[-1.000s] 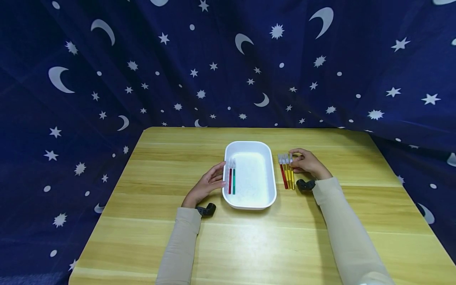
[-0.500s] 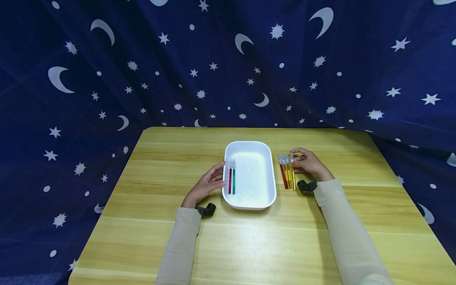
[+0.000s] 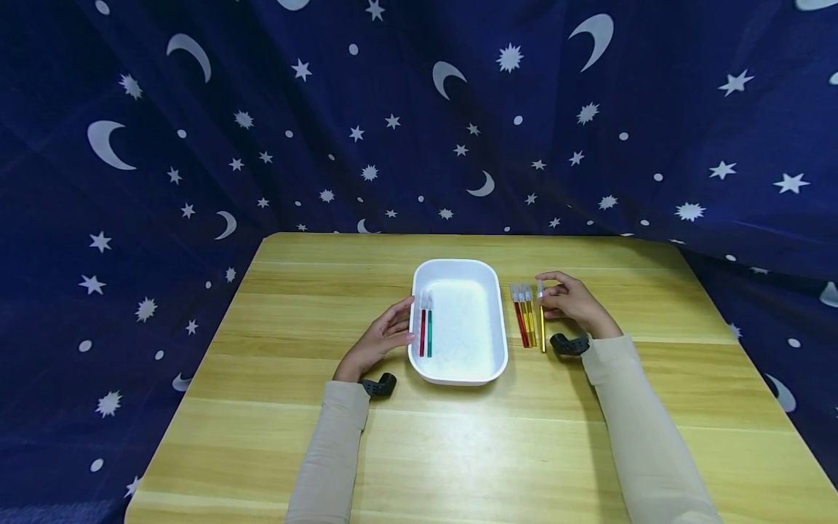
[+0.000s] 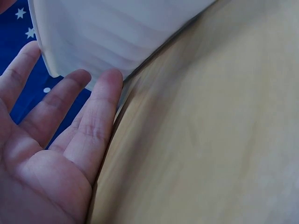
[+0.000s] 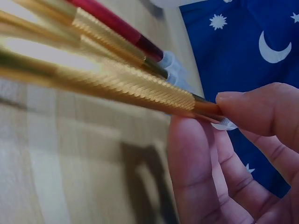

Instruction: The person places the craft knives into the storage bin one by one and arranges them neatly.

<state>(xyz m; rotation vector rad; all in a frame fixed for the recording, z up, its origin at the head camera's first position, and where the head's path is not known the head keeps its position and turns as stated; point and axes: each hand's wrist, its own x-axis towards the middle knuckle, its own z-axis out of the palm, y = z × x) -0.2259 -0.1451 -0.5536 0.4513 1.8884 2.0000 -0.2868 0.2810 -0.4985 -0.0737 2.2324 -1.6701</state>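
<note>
The right hand (image 3: 569, 300) pinches the capped end of a gold pen (image 3: 541, 324) between thumb and fingertips (image 5: 261, 109), the pen drawn slightly apart from the red and gold pens (image 3: 524, 320) lying just beside those fingers on the table (image 3: 314, 291). The white tray (image 3: 487, 367) holds a red pen (image 3: 423, 329) and a green pen (image 3: 429, 331) side by side along its left wall. The left hand (image 3: 380, 340) rests against that wall's outside, fingers (image 4: 100, 116) straight, close together, gripping nothing.

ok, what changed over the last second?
The right hand pinched one gold pen by its capped end and drew it to the right, clear of the row of pens. The left hand stayed against the white tray; the two pens inside did not move.
</note>
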